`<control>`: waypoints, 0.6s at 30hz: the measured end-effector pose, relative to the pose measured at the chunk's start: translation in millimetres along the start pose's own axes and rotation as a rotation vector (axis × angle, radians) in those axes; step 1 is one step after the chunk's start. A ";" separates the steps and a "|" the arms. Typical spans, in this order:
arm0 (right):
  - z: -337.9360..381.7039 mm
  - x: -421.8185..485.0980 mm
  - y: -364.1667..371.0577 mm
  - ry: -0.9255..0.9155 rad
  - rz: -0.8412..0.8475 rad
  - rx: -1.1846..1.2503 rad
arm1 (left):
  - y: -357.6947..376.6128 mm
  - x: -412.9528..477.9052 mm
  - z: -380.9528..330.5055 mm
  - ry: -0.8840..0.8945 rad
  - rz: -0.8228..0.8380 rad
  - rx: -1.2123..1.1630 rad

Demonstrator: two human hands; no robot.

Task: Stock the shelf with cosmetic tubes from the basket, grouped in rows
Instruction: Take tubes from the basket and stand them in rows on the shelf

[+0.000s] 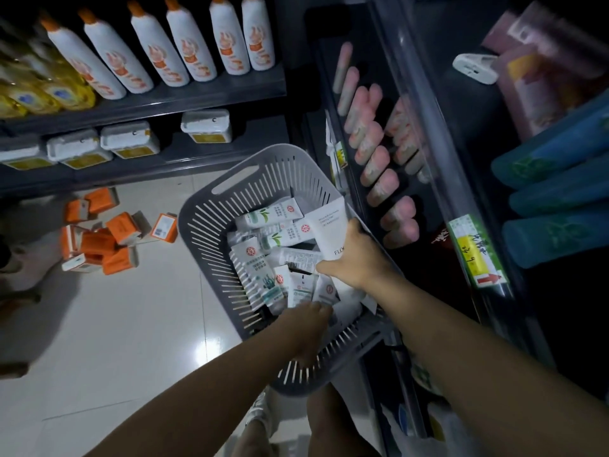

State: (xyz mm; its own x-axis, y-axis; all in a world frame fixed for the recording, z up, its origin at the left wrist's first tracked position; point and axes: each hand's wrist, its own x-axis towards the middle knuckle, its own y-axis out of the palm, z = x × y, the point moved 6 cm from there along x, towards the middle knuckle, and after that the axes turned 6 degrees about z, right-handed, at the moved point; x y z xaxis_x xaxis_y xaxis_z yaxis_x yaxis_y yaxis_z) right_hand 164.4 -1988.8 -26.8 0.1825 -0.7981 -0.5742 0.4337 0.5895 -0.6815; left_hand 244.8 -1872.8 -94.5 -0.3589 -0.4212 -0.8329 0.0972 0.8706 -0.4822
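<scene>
Right hand [357, 258], centre frame: fingers clamped round a white tube [329, 227], lifted just above the pile at the right wall of the basket [204, 219]. Print on it reads "FLO", the rest covered by the hand; the small lines above are too fine to read.

Left hand [308, 324] is down in the basket's near end, fingers buried among the loose tubes [263, 219]; can't tell if they grasp anything. The loose tubes are white with a red round logo and green leaf art, text unreadable. They overlap, so no count; roughly ten.

Shelf [362, 54], right of centre: pink tubes [372, 150] in two rows behind a clear rail, blurred, count unclear. Price label [474, 252] is green and yellow with a red arrow, writing illegible. Three teal tubes [557, 196], cut off at the right edge.

Upper left: six white bottles [184, 47] with orange caps; below them four white tubs [130, 140], the leftmost cropped. Orange boxes [99, 239] are scattered on the floor [115, 324], middle left.
</scene>
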 end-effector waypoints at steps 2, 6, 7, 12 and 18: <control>-0.9 -0.9 -0.3 0.005 -0.010 -0.002 | 3.5 5.8 2.1 -0.086 0.069 -0.263; -0.6 -2.5 -1.2 -0.014 -0.014 -0.023 | -5.3 3.1 9.6 -0.097 0.069 -0.206; 0.8 -2.5 -2.5 -0.029 -0.009 -0.045 | -11.8 0.4 13.7 -0.077 0.035 -0.180; 13.7 -0.1 -4.8 -0.129 0.089 -0.287 | -67.0 -28.8 50.0 -0.067 -0.305 0.012; 5.8 3.5 1.8 -0.031 0.057 -0.156 | -66.1 -36.4 92.3 -0.216 -0.667 -0.307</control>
State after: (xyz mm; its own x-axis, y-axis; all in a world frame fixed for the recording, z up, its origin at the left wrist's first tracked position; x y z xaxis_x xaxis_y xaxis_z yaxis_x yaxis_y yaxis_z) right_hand 170.9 -1991.3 -27.4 0.2311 -0.7648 -0.6014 0.2799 0.6443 -0.7117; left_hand 337.1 -1938.4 -57.3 -0.0590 -0.8952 -0.4417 -0.3501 0.4329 -0.8307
